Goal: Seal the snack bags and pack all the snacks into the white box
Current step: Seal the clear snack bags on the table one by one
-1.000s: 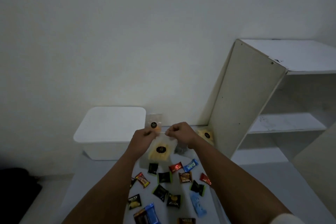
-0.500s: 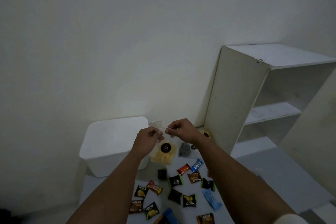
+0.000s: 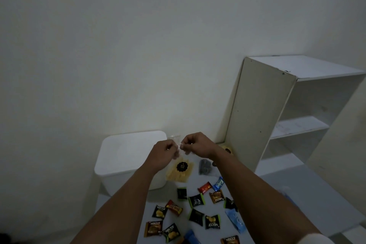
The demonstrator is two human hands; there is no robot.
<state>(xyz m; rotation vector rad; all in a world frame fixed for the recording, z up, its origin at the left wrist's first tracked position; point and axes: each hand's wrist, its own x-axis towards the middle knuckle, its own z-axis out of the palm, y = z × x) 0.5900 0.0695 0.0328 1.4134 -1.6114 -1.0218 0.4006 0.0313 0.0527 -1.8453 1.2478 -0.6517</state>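
The white box [image 3: 130, 156] stood at the far left of the table [image 3: 263, 194] against the wall, its lid on, so nothing of its inside could be seen. Just to its right, a clear snack bag [image 3: 179, 169] hung in the air above the table top, filled in its lower half with pale yellow snacks and marked with a round black sticker. Both hands held it by its upper edge: the left hand [image 3: 163, 152] and the right hand [image 3: 196, 145] were raised side by side, almost touching, fingers curled and the fingertips pinching the strip of clear plastic at the mouth of the bag, with the knuckles turned up toward the camera. Both forearms reached forward from the bottom of the view and converged at the bag. Whether the mouth of the bag was pressed closed could not be told. Behind the right wrist lay a second clear bag with dark contents [image 3: 205, 166], and another yellow-filled bag [image 3: 226, 147] showed partly beyond the right forearm. Small wrapped snacks [image 3: 198, 210] in black, red, brown and blue lay scattered on the table nearer the person. A white shelf unit [image 3: 281, 117] stood to the right.
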